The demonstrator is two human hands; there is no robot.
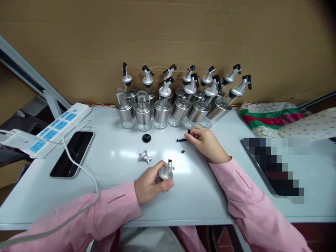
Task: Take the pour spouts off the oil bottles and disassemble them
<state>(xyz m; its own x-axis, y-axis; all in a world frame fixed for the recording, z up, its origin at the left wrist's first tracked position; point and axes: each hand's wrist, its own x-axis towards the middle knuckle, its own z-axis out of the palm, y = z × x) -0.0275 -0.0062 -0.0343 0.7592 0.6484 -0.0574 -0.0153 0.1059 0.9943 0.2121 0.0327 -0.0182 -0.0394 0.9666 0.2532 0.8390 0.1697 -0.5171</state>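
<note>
My left hand [153,183] grips a silver pourer spout [166,173] with a small black tip, held above the table's front part. My right hand [203,140] is closed on a small black lever [189,132], pinched between thumb and fingertips. Beside those fingertips a thin black piece [181,140] shows at table height. A tiny black part [183,151] lies just below it. Left of them are a round black stopper [146,138] and a loose silver spout [145,156]. Two glass bottles [143,113] at the front left of the group have no spouts.
Several steel-banded bottles [181,110] with spouts stand along the cardboard wall. At left are a power strip [61,125], a phone [72,154] and a white cable [93,178] crossing over my left sleeve. A dark, partly pixelated device [273,168] and patterned bags [267,117] lie at right.
</note>
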